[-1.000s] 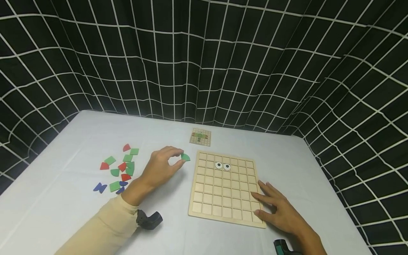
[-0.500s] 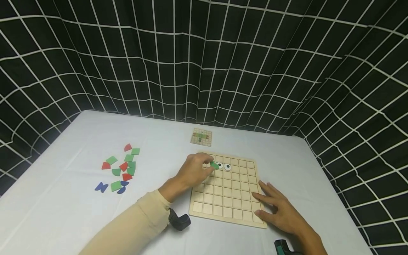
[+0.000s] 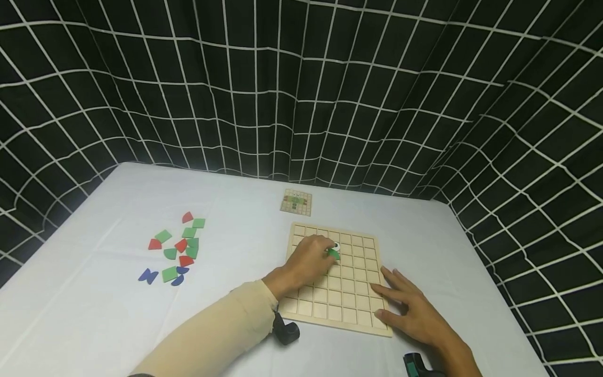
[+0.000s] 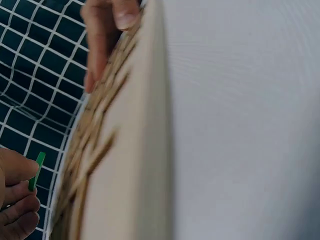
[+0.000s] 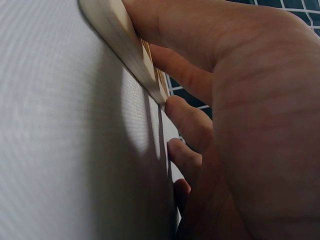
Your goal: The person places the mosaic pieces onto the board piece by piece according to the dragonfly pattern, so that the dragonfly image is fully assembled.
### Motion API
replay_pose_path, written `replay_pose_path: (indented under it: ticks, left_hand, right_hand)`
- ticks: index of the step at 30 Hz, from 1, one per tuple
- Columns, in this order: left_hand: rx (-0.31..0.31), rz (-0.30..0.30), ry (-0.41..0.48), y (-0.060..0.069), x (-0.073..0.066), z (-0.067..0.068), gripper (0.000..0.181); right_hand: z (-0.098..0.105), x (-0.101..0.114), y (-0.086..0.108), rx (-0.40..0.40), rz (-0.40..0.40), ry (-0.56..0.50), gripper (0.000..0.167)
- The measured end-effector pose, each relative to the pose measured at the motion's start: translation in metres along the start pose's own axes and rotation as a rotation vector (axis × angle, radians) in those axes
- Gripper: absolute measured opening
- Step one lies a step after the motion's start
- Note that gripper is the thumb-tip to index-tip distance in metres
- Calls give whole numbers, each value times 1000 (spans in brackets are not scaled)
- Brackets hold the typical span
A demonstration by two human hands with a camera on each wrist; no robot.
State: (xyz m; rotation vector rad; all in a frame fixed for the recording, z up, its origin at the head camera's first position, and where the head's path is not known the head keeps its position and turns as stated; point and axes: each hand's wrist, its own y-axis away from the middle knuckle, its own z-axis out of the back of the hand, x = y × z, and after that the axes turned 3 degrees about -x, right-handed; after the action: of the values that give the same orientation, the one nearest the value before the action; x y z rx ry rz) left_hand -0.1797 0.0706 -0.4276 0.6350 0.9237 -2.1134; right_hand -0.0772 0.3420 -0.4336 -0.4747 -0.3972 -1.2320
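Note:
My left hand [image 3: 308, 263] pinches a green quarter-circle tile [image 3: 334, 254] between thumb and fingertips, over the upper middle of the wooden grid board [image 3: 348, 301]. In the left wrist view the green tile [image 4: 37, 171] shows edge-on between the fingers, apart from the board. One round eye tile [image 3: 336, 246] peeks out just beyond my fingertips; the hand hides the other. My right hand [image 3: 414, 314] rests on the board's right edge with its fingers spread. From the right wrist view, the thumb lies over the board's rim [image 5: 132, 47].
Loose red, green and blue tiles lie on the left of the white table [image 3: 118, 324], among them a green square [image 3: 170, 274] and a red quarter-circle [image 3: 186, 261]. A small pattern card [image 3: 296, 202] lies behind the board. Black grid curtain [image 3: 254, 104] surrounds the table.
My left hand has carried the green tile rightward from beside the board, across its upper left, to near the eye tiles. My right hand has stayed on the board's edge.

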Motion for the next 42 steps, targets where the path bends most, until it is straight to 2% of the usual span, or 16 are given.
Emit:
replay_pose_path:
  ticks: [5,10,24,37,42]
  left_hand:
    - [37,17,-43,1,1,-9,24]
    - [49,38,-59,1,3,-14,25]
    - [51,-4,-114,3,6,-18,25]
    - [16,-18,-86,3,5,-15,21]
    - [-56,-53,-86,4,-2,-2,22]
  right_hand:
    - [1,2,-1,1,-9,-2,50]
    - [1,1,0,2,-10,-5,50]
    - [-2,-2,0,3,-11,7,51]
    - [1,0,-1,10,-27,15,51]
    - [1,0,-1,14,-31,4,51]
